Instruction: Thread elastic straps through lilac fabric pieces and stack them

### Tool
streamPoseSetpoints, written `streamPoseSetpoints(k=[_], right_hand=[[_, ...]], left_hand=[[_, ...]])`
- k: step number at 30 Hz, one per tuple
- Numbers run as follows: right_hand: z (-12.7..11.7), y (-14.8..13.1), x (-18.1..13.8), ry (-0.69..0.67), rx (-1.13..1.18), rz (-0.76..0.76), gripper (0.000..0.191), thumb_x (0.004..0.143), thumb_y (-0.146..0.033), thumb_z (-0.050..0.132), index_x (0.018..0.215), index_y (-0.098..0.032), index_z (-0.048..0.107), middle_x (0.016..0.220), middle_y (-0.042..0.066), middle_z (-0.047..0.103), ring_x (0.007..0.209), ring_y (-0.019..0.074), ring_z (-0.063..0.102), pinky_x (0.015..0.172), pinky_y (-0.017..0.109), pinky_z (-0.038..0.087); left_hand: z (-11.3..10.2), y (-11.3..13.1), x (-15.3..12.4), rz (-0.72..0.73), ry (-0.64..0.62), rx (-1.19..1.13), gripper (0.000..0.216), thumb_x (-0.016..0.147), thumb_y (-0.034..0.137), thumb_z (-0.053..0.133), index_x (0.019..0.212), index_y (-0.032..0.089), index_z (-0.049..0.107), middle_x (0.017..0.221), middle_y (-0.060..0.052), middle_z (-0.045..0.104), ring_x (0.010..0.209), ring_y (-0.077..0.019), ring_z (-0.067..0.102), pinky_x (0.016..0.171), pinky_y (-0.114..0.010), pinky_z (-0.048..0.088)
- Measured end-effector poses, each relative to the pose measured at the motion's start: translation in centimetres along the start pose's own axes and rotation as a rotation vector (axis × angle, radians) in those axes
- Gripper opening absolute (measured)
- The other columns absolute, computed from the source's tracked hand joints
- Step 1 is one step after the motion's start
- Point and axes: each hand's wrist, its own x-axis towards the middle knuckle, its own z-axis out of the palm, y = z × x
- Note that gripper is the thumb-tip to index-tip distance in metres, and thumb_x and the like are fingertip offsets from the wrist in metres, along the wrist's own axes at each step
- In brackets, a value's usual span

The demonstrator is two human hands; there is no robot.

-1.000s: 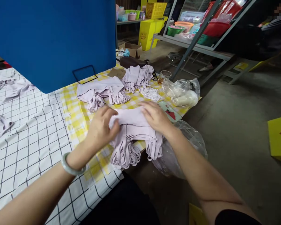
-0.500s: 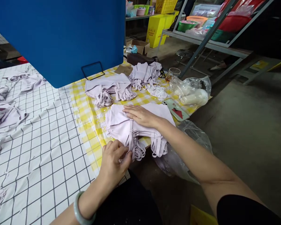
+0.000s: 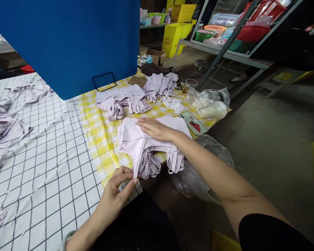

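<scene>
A stack of pale lilac garments with hanging straps lies at the near edge of the yellow checked cloth. My right hand rests flat on top of the stack, fingers stretched out. My left hand is at the table's near edge, pinching the end of one lilac strap pulled taut from the stack.
Two more lilac piles lie behind, beside a blue panel. A phone, white beads, a glass and plastic bags sit right. Loose lilac pieces lie on the grid cloth. Shelves stand beyond.
My left hand left the top of the stack, dropped to the near edge and drew one strap out toward me. My right hand slid left and flattened on the stack.
</scene>
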Motion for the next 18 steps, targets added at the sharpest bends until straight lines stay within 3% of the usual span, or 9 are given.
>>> streamPoseSetpoints(k=[3, 5, 7, 10, 13, 15, 18], right_hand=[[-3.2, -0.2, -3.0, 0.318, 0.083, -0.036, 0.050, 0.101, -0.054, 0.036, 0.138, -0.028, 0.056, 0.152, 0.005, 0.049, 0.143, 0.0232, 0.040, 0.119, 0.049, 0.028], [-4.9, -0.9, -6.8, 0.592, 0.130, 0.041, 0.043, 0.100, -0.052, 0.043, 0.127, -0.025, 0.063, 0.135, 0.006, 0.063, 0.127, 0.0228, 0.056, 0.110, 0.044, 0.041], [-4.7, -2.3, -11.3, 0.773, 0.155, 0.177, 0.034, 0.097, -0.049, 0.051, 0.110, -0.023, 0.068, 0.109, 0.005, 0.071, 0.102, 0.0216, 0.065, 0.094, 0.039, 0.052], [0.2, -4.7, -16.8, 0.706, 0.228, 0.341, 0.024, 0.094, -0.043, 0.057, 0.090, -0.022, 0.068, 0.085, 0.002, 0.068, 0.080, 0.0187, 0.064, 0.074, 0.031, 0.054], [7.4, -6.2, -19.3, 0.757, 0.220, 0.505, 0.017, 0.091, -0.040, 0.061, 0.089, -0.023, 0.066, 0.080, 0.002, 0.060, 0.073, 0.0185, 0.059, 0.067, 0.031, 0.052], [11.1, -6.3, -19.4, 0.827, 0.176, 0.565, 0.023, 0.086, -0.040, 0.067, 0.102, -0.024, 0.066, 0.089, 0.004, 0.059, 0.080, 0.0214, 0.060, 0.073, 0.034, 0.054], [13.2, -5.7, -18.9, 0.838, 0.126, 0.556, 0.023, 0.086, -0.038, 0.067, 0.105, -0.026, 0.065, 0.097, 0.007, 0.058, 0.093, 0.0255, 0.061, 0.083, 0.040, 0.054]], left_hand=[[-1.5, -0.2, 0.0, 0.058, 0.140, 0.129, 0.022, 0.092, 0.042, 0.060, 0.107, 0.027, 0.069, 0.101, -0.005, 0.060, 0.093, -0.0203, 0.059, 0.081, -0.034, 0.050], [-3.0, 0.5, 1.0, 0.164, 0.281, 0.287, 0.021, 0.091, 0.040, 0.061, 0.107, 0.027, 0.066, 0.102, -0.006, 0.060, 0.093, -0.0217, 0.058, 0.079, -0.036, 0.051], [-4.2, 1.8, 3.5, 0.335, 0.325, 0.437, 0.017, 0.092, 0.037, 0.059, 0.102, 0.025, 0.066, 0.101, -0.007, 0.060, 0.095, -0.0236, 0.059, 0.081, -0.039, 0.052], [-4.0, 4.6, 9.6, 0.626, 0.134, 0.585, 0.023, 0.096, 0.034, 0.050, 0.100, 0.020, 0.069, 0.102, -0.009, 0.066, 0.099, -0.0251, 0.062, 0.089, -0.042, 0.051], [-0.8, 6.6, 16.7, 0.776, -0.149, 0.691, 0.038, 0.100, 0.032, 0.038, 0.113, 0.013, 0.068, 0.130, -0.016, 0.062, 0.123, -0.0273, 0.056, 0.106, -0.046, 0.043], [1.9, 7.0, 20.3, 0.730, -0.322, 0.787, 0.044, 0.101, 0.036, 0.036, 0.131, 0.014, 0.060, 0.149, -0.015, 0.049, 0.140, -0.0302, 0.041, 0.117, -0.052, 0.029], [5.0, 6.5, 23.0, 0.518, -0.542, 0.933, 0.056, 0.102, 0.047, 0.031, 0.148, 0.017, 0.043, 0.162, -0.014, 0.029, 0.151, -0.0321, 0.023, 0.120, -0.055, 0.017]])
